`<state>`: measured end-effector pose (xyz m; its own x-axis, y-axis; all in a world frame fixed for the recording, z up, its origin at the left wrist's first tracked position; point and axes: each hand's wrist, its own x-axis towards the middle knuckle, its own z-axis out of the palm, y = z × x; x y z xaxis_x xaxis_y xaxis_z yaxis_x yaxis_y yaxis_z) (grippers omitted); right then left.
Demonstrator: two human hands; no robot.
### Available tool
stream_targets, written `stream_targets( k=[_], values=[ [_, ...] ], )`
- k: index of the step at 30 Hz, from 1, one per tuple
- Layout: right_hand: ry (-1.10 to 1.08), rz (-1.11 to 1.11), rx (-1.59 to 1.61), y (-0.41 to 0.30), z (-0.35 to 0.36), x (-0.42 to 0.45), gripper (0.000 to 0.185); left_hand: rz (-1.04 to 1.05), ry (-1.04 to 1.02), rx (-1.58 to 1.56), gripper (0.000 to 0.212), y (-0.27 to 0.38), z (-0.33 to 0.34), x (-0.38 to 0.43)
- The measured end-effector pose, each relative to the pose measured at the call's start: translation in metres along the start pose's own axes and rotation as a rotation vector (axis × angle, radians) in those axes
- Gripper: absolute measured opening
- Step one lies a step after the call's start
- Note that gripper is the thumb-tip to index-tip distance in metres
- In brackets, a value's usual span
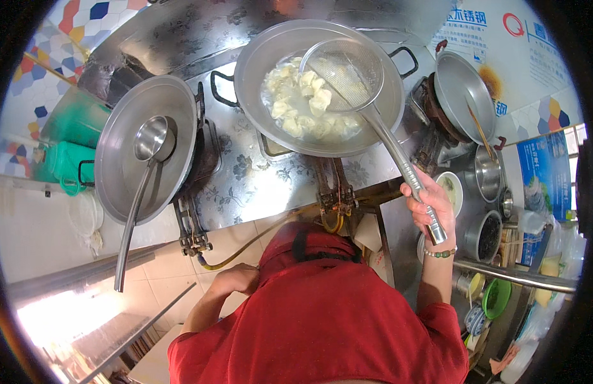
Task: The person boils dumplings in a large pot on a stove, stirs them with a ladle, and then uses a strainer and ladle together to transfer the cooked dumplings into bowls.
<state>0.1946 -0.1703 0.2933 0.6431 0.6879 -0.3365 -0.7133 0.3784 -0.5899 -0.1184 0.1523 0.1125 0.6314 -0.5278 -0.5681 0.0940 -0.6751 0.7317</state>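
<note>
My right hand (431,204) is closed around the steel handle of a fine-mesh strainer (349,72). The strainer's round basket is over the large metal wok (251,79), which holds dumplings (320,102) in cloudy, bubbling liquid. Several dumplings show at the basket's left edge; whether they lie in it or beside it I cannot tell. My left hand (239,278) rests low against the front of my red clothing, its fingers largely hidden. A second wok (112,158) stands on the left, with a long-handled steel ladle (152,139) lying in it.
A third pan (462,86) with chopsticks (479,125) tilts at the right rear. Near my right hand are a white bowl (459,189) and metal pots (488,237). A gas valve (339,209) with a hose juts from the stove front. A green container (73,161) stands far left.
</note>
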Motion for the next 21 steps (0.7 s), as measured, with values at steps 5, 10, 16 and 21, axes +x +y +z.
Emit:
stream_targets(
  k=[5, 10, 16, 21],
  values=[
    [0.036, -0.129, -0.101, 0.014, 0.001, -0.011, 0.062, 0.089, -0.11, 0.065, 0.032, -0.015, -0.007, 0.006],
    [0.12, -0.193, -0.25, 0.019, 0.004, -0.012, 0.062, 0.048, -0.225, 0.152, 0.038, -0.005, -0.014, 0.012],
    [0.189, -0.203, -0.461, 0.016, -0.007, -0.01, 0.062, -0.056, -0.161, 0.159, 0.027, 0.029, -0.02, 0.017],
    [0.233, -0.197, -0.72, 0.012, -0.013, -0.012, 0.064, -0.139, -0.188, 0.123, 0.026, 0.047, -0.013, 0.03]
  ],
)
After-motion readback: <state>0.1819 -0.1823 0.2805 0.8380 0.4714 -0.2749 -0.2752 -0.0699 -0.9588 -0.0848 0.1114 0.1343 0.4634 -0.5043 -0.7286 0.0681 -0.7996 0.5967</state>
